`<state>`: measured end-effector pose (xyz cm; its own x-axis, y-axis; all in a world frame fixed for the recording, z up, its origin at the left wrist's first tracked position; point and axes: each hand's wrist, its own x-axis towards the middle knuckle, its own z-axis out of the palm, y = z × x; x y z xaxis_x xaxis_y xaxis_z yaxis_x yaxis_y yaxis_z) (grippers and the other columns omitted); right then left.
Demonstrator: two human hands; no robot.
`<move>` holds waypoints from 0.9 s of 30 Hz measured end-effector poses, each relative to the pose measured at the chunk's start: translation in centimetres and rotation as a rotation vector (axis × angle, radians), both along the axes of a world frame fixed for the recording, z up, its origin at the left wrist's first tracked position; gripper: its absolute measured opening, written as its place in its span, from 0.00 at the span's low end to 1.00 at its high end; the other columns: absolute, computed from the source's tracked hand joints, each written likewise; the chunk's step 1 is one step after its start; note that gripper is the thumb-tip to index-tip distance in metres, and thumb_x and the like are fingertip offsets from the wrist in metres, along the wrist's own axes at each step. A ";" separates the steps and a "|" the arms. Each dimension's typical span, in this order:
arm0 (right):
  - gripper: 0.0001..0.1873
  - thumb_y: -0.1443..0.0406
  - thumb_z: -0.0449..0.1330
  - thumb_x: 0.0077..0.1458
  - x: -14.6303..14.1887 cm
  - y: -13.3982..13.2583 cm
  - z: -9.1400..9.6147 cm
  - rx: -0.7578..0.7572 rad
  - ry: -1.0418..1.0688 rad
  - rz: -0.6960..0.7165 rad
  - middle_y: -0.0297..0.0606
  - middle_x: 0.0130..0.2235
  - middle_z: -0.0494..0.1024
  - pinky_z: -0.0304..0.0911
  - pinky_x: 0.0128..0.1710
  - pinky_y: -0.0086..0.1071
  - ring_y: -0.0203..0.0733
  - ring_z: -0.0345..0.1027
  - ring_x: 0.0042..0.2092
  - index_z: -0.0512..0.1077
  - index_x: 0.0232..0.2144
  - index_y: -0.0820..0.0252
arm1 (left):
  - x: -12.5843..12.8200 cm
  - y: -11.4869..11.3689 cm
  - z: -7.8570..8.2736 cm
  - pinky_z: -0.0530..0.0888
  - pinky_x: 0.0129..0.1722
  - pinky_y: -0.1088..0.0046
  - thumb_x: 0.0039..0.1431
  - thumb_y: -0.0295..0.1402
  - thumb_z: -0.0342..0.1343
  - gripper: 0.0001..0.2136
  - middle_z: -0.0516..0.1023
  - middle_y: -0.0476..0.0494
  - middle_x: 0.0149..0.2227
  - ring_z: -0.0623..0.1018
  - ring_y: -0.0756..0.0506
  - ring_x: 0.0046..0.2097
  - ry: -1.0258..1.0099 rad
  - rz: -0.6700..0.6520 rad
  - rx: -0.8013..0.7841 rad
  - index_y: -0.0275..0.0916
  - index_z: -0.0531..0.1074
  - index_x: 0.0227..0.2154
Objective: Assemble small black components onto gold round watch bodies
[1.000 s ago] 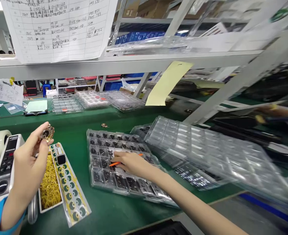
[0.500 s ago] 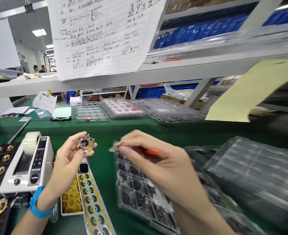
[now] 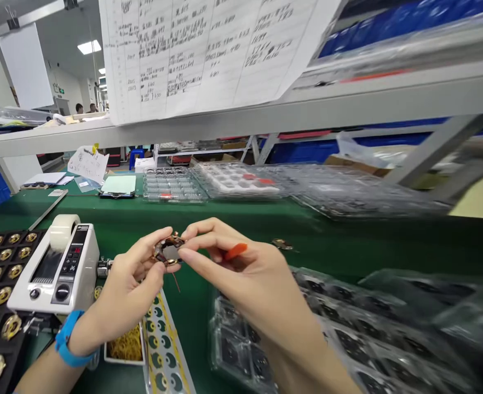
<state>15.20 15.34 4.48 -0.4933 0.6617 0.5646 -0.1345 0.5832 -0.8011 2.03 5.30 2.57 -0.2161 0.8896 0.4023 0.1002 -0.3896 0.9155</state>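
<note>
My left hand [image 3: 141,268] is closed round the edge of a round gold-rimmed watch case [image 3: 159,254], held tilted above the green bench. A thin grey disc [image 3: 171,252] shows at the case's opening. My right hand [image 3: 225,257] pinches at the disc's right edge, its fingertips touching the case. Tucked among the right fingers is an orange piece [image 3: 236,251], the rest of which is hidden. A thin reddish wire [image 3: 176,282] hangs below the case. I cannot tell whether the disc is seated in the case.
A white tape dispenser [image 3: 61,268] stands left, beside a black tray [image 3: 17,251] of gold watch cases. Yellow rings fill a white box [image 3: 124,361] near a perforated strip [image 3: 163,339]. Clear trays [image 3: 241,350] of black parts lie right. A shelf beam [image 3: 225,117] crosses above.
My right hand has moved left and brought the disc to the watch case. The case is turned to another angle. The view has swung left.
</note>
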 end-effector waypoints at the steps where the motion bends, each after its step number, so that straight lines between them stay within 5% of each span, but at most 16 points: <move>1: 0.11 0.60 0.64 0.52 0.0 0.0 0.0 -0.002 0.003 -0.007 0.39 0.33 0.74 0.58 0.25 0.29 0.38 0.66 0.31 0.75 0.21 0.56 | 0.0 0.0 -0.1 0.76 0.56 0.66 0.66 0.26 0.51 0.20 0.77 0.45 0.56 0.80 0.44 0.51 0.009 0.000 -0.003 0.46 0.69 0.59; 17: 0.08 0.69 0.60 0.54 -0.5 -0.6 -0.8 0.194 0.038 -0.145 0.35 0.32 0.75 0.66 0.31 0.31 0.37 0.68 0.31 0.73 0.24 0.56 | 0.4 0.5 0.0 0.76 0.56 0.67 0.64 0.23 0.51 0.19 0.78 0.45 0.55 0.77 0.42 0.56 -0.016 0.061 0.012 0.44 0.71 0.55; 27: 0.08 0.72 0.60 0.56 -1.3 -1.0 -1.5 0.374 0.027 -0.249 0.36 0.35 0.75 0.65 0.31 0.29 0.37 0.71 0.35 0.72 0.27 0.57 | 0.8 1.1 -0.1 0.79 0.48 0.70 0.61 0.25 0.53 0.13 0.82 0.43 0.47 0.81 0.44 0.48 -0.050 0.160 0.042 0.40 0.72 0.48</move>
